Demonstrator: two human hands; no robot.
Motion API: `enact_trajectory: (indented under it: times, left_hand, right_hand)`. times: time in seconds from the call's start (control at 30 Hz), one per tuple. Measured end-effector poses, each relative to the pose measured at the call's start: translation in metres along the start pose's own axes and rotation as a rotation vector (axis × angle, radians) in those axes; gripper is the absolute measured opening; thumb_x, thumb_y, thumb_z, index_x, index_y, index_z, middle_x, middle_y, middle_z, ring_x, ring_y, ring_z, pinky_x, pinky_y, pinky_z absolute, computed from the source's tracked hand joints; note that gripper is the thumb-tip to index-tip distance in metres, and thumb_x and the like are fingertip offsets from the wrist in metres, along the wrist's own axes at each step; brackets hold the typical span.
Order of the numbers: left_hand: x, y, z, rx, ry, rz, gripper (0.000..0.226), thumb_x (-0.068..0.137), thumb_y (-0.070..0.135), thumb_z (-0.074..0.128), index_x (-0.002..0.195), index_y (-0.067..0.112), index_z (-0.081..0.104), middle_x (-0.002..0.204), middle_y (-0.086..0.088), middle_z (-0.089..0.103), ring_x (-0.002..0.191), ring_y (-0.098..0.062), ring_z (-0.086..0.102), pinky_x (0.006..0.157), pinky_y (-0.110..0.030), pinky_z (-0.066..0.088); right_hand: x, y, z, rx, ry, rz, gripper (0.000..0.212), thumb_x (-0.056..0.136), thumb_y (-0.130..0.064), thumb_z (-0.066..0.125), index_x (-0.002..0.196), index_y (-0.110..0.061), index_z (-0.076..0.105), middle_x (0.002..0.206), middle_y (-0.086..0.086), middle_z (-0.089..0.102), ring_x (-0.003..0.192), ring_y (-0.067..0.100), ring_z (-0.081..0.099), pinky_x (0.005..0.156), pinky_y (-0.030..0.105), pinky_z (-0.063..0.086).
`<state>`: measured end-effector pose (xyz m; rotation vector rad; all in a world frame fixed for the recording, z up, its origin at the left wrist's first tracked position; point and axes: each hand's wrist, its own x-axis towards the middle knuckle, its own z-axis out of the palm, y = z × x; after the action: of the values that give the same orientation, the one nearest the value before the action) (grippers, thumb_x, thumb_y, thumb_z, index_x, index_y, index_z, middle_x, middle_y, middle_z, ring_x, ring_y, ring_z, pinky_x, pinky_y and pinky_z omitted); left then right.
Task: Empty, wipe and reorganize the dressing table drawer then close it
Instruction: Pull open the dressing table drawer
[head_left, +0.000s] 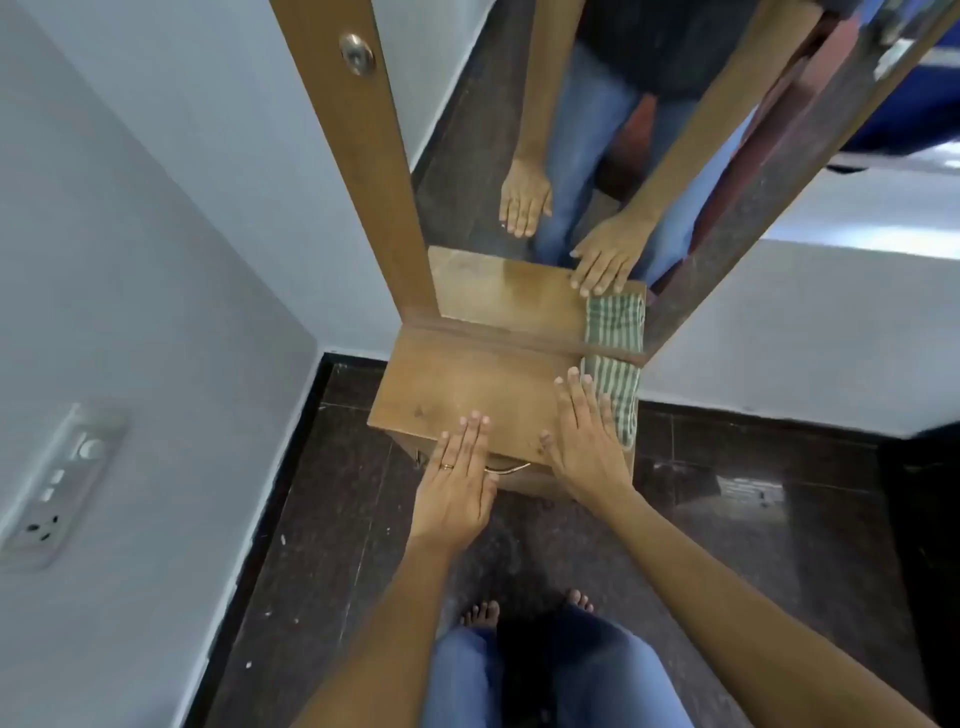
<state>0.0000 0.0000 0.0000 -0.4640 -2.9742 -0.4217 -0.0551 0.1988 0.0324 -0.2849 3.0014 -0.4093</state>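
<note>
The small wooden dressing table (467, 384) stands below a tall mirror (545, 130). Its drawer (524, 480) sits pushed in under the top, with a curved metal handle (511, 469) showing at the front. My left hand (457, 483) hovers flat, fingers together, over the table's front edge and the handle, holding nothing. My right hand (584, 436) lies flat on the right part of the top, fingers apart, beside a folded green-and-white striped cloth (618, 392) at the table's right edge.
The mirror's wooden frame (358, 171) rises from the back of the table and reflects my hands and legs. A wall socket panel (57, 488) is on the left wall. Dark tiled floor (332, 519) surrounds the table; my bare feet (480, 613) stand just in front.
</note>
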Motion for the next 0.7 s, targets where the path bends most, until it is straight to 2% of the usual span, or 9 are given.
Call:
enact_trajectory:
  times: [0.1,0.2,0.33,0.5,0.6,0.7]
  left_hand:
    - [-0.019,-0.002,0.034,0.022,-0.041,0.000,0.059,0.104,0.034,0.022,0.154,0.004,0.020,0.161,-0.011,0.019,0.149,-0.023,0.020,0.122,-0.039,0.012]
    - [-0.042,-0.004,0.069,0.035,-0.115,0.002,0.059,0.106,0.036,0.016,0.153,0.003,0.021,0.161,-0.011,0.019,0.149,-0.024,0.020,0.121,-0.040,0.014]
    - [-0.052,-0.007,0.103,0.039,-0.129,-0.001,0.060,0.106,0.037,0.014,0.153,0.003,0.023,0.160,-0.011,0.023,0.148,-0.025,0.027,0.118,-0.041,0.019]
    - [-0.049,-0.006,0.128,-0.009,-0.141,-0.020,0.060,0.106,0.038,0.013,0.152,0.001,0.021,0.159,-0.012,0.027,0.147,-0.025,0.028,0.120,-0.040,0.015]
    - [-0.044,-0.006,0.135,-0.002,-0.123,-0.020,0.059,0.105,0.036,0.020,0.152,0.001,0.020,0.158,-0.014,0.029,0.147,-0.025,0.027,0.121,-0.039,0.012]
    - [-0.038,-0.005,0.136,0.006,-0.136,-0.031,0.061,0.099,0.033,0.031,0.151,0.000,0.029,0.156,-0.015,0.035,0.145,-0.026,0.033,0.120,-0.038,0.011]
  right_hand:
    - [0.002,0.015,0.024,-0.041,-0.009,0.001,0.072,0.091,-0.046,0.017,0.152,-0.007,0.015,0.160,0.012,0.004,0.147,0.025,-0.006,0.117,0.039,-0.010]
    - [-0.001,0.026,0.047,-0.118,0.005,-0.025,0.066,0.095,-0.043,0.022,0.149,-0.005,0.027,0.158,0.015,0.015,0.147,0.029,0.008,0.118,0.037,-0.008]
    - [-0.001,0.031,0.064,-0.188,0.129,-0.046,0.058,0.098,-0.039,0.023,0.146,-0.009,0.035,0.156,0.014,0.024,0.146,0.029,0.018,0.119,0.041,0.005]
    - [-0.003,0.033,0.073,-0.204,0.239,-0.074,0.055,0.097,-0.036,0.025,0.143,-0.010,0.041,0.153,0.013,0.032,0.143,0.028,0.026,0.118,0.040,0.013]
    - [-0.003,0.033,0.076,-0.211,0.274,-0.079,0.054,0.097,-0.035,0.024,0.142,-0.010,0.043,0.151,0.011,0.037,0.142,0.028,0.028,0.117,0.039,0.013]
    - [-0.003,0.032,0.077,-0.211,0.292,-0.078,0.054,0.097,-0.035,0.024,0.141,-0.011,0.043,0.149,0.010,0.038,0.142,0.028,0.028,0.118,0.040,0.013]
